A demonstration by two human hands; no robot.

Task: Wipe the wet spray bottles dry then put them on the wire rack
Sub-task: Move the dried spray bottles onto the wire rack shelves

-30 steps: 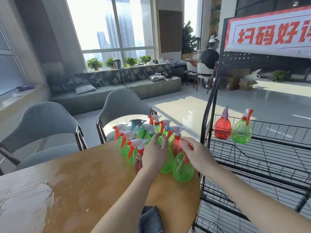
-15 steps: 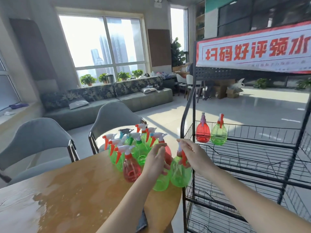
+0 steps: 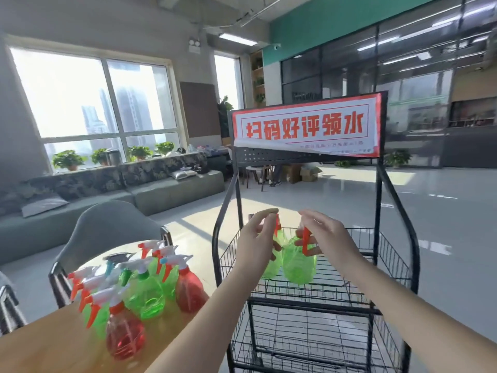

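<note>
The black wire rack (image 3: 382, 267) stood behind and below the fingers of both hands, with a red-and-white banner (image 3: 306, 127) fixed across its top, well above the fingertips. Its upper basket lay directly under the 2 held bottles; whether their bases touched the wire could not be told.

The wooden table (image 3: 53, 348) sat down and to the left of the left hand's fingers. On it stood a cluster of spray bottles (image 3: 145, 289), green and red with white or orange triggers, well apart from both hands. The nearest was a red bottle (image 3: 125, 336) at the table's near edge, far below the left fingers. A grey chair (image 3: 107, 230) stood behind the cluster.

The left hand (image 3: 256, 243) held 1 green bottle (image 3: 274, 265) at its neck, fingers curled round it and the index finger raised above the trigger. That bottle hung just below and right of those fingers, partly hidden by the hand.

The right hand (image 3: 326, 235) gripped a second green bottle (image 3: 298, 265) at its orange trigger, fingers curled close with the fingertips pointing left. Its body hung just below the fingers, touching or nearly touching the first bottle.
</note>
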